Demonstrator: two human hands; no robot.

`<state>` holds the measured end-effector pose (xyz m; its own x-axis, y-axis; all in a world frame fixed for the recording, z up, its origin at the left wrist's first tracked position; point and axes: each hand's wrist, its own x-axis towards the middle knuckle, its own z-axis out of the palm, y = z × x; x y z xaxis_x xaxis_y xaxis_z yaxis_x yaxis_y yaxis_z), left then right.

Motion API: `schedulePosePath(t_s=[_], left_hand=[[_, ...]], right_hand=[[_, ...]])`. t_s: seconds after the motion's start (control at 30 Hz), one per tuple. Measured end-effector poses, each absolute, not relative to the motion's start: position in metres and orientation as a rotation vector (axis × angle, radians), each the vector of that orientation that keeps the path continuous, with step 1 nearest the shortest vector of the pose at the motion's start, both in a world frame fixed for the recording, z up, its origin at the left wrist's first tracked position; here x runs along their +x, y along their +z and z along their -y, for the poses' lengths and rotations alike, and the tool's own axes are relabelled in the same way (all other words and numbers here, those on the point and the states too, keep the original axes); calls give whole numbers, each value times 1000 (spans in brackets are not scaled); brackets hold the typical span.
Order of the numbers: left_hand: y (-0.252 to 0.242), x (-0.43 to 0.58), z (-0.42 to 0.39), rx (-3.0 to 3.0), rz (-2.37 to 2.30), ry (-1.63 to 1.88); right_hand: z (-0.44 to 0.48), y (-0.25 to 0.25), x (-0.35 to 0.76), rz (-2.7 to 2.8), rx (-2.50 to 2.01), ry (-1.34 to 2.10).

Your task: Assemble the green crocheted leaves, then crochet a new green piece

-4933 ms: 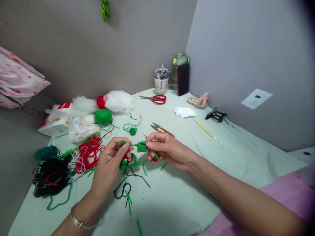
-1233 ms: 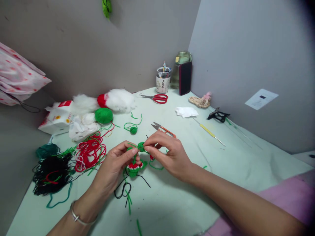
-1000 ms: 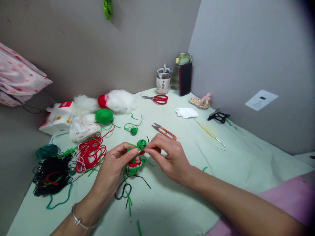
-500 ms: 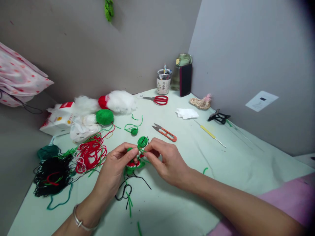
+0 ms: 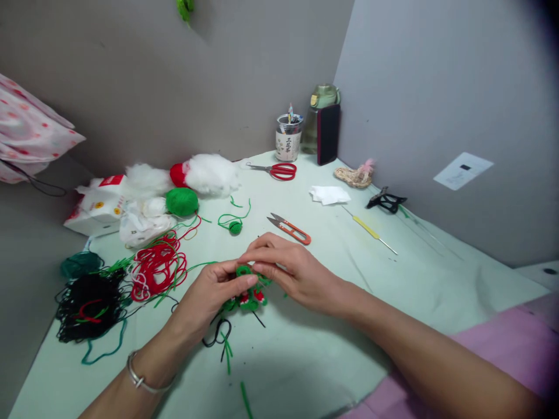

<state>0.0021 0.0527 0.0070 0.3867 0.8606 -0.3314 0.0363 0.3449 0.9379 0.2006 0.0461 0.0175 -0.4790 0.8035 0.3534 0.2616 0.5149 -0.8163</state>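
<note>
A small green crocheted piece with red and white parts [image 5: 247, 301] is held up just over the table. My left hand [image 5: 213, 294] pinches it from the left, thumb in front. My right hand [image 5: 297, 273] closes on its upper right side, fingers bent over the top and meeting the left fingertips. The fingers hide much of the piece, and I cannot make out a yarn end between them. Black yarn [image 5: 217, 334] and green yarn snippets [image 5: 228, 355] lie below the hands. Beyond them rest orange thread snips [image 5: 294, 231] and a small green crocheted ball with a tail [image 5: 235, 227].
At left lie tangled red yarn [image 5: 152, 270], black yarn [image 5: 87, 308] and a green yarn ball [image 5: 182, 202]. White stuffing [image 5: 213, 174] and red-handled scissors [image 5: 282, 170] are at the back. A yellow-handled crochet hook [image 5: 365, 227] lies right, and a cup of pens [image 5: 288, 139] stands near the corner.
My right hand has moved up and left, its fingers now over the top of the crocheted piece. The piece has turned, and its upper green round part is now hidden. The view has shifted slightly.
</note>
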Motion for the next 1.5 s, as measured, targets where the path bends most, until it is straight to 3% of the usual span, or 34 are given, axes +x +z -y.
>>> schedulePosePath(t_s=[0.3,0.53,1.0,1.33,1.5], left_hand=[[5,-1,-53,1108,-1078,684],[2,-1,-55,1145,-1084,653],[-2,-1,-53,1118,-977,667],[-2,0,-52,1022,-942,652],[0,2,-51,1050,-948,669]], right_hand=[[-50,21,201,1658,-971,1423],[-53,16,202,1586,-930,1554],[-56,8,196,1399,-1054,1463],[-59,6,198,1359,-935,1731],[-57,-1,190,1278,-938,1614]])
